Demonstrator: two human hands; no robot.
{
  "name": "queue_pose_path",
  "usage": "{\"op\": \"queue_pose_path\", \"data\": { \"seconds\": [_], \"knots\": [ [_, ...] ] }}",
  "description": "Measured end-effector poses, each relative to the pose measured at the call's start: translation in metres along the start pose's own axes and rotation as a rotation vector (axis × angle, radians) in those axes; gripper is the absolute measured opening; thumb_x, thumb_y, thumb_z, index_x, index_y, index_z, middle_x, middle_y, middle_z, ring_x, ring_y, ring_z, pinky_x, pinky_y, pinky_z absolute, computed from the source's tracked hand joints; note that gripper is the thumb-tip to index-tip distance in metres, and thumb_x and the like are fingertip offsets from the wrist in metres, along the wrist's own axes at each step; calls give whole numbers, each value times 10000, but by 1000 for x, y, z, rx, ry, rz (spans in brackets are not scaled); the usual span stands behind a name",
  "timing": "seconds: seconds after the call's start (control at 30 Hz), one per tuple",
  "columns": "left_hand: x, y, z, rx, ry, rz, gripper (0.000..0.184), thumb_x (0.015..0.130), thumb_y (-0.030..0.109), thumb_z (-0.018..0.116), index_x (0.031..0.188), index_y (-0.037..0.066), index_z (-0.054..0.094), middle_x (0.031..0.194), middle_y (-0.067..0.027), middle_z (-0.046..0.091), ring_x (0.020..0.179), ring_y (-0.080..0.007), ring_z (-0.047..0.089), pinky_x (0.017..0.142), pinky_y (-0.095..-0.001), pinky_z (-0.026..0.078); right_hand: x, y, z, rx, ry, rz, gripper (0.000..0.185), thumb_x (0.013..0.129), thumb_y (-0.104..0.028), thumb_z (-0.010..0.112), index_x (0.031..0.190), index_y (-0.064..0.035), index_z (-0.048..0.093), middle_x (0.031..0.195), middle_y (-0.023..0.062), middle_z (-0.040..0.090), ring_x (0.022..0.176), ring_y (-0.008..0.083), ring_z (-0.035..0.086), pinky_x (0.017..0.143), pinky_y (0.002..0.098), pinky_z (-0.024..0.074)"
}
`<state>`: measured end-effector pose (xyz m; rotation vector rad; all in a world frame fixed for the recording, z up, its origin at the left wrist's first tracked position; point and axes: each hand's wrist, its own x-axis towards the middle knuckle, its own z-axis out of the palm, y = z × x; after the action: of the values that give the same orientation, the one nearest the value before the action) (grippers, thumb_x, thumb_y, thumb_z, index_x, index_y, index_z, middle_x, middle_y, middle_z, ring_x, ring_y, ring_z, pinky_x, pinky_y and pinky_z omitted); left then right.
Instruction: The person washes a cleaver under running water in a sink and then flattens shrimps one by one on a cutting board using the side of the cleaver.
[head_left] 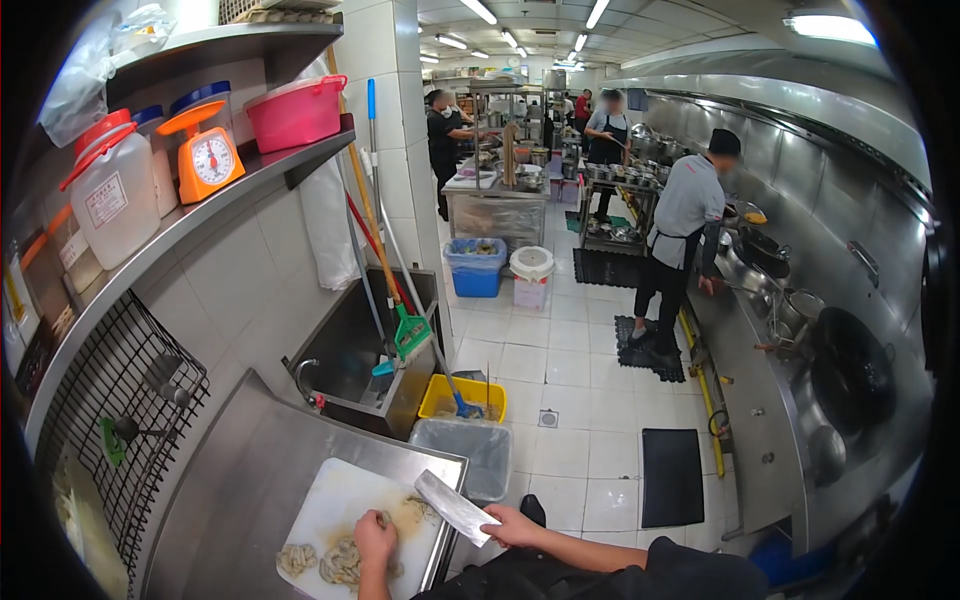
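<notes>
My right hand [512, 526] grips a cleaver [453, 503] by its handle. The wide, pale blade points up and left over the right edge of a white cutting board [335, 490]. Over the board, my left hand [376, 538] is closed with its fingers curled; what it holds, if anything, I cannot make out. Beside and below it lies a pile of raw greyish pieces that look like peeled shrimp [341, 562]. A smaller clump sits at the board's left, and more bits lie near the blade tip. Brownish liquid stains the board.
The board rests on a steel counter [235, 490]. Beyond it are a sink [340, 345], a grey bin [465, 450] and a yellow tub [490, 397]. A shelf [200, 215] with an orange scale [208, 158] overhangs the left. A co-worker [685, 215] stands at the stoves.
</notes>
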<state>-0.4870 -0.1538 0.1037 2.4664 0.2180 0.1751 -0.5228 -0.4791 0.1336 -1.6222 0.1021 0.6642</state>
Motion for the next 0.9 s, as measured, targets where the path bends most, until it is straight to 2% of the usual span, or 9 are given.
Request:
{"op": "queue_pose_path", "data": {
  "seconds": [0.1,0.4,0.67,0.73,0.9],
  "knots": [
    [-3,-9,6,-4,91,103,232,737,134,711,934,16,680,783,-156,653,748,-367,648,723,-452,526,1,0,0,-22,2,-2,244,1012,-160,661,1222,-64,584,722,6,567,514,80,515,458,262,425],
    [-5,-12,7,-56,77,41,283,749,129,721,998,3,677,777,-139,653,734,-333,650,707,-432,528,-2,1,3,-19,4,5,229,1016,-162,657,1215,-65,595,716,6,572,517,81,526,465,262,433],
    [-4,-17,10,-60,67,26,300,738,131,732,1003,5,671,785,-136,651,741,-323,650,714,-428,528,-1,0,5,-27,3,-8,230,1014,-166,660,1211,-63,602,715,5,573,522,80,532,469,267,443],
    [-5,-15,9,-50,71,27,300,737,128,733,1004,6,669,786,-136,650,742,-322,649,715,-429,528,2,4,6,-14,16,-10,300,993,-186,675,1261,-74,604,698,8,565,502,93,509,444,290,412],
    [-5,-13,7,-55,69,30,305,734,120,739,1010,13,663,788,-135,646,745,-323,648,712,-432,526,-2,-4,5,-36,7,0,269,1005,-173,664,1243,-68,599,706,5,567,512,86,519,454,276,427]
  ]
}}
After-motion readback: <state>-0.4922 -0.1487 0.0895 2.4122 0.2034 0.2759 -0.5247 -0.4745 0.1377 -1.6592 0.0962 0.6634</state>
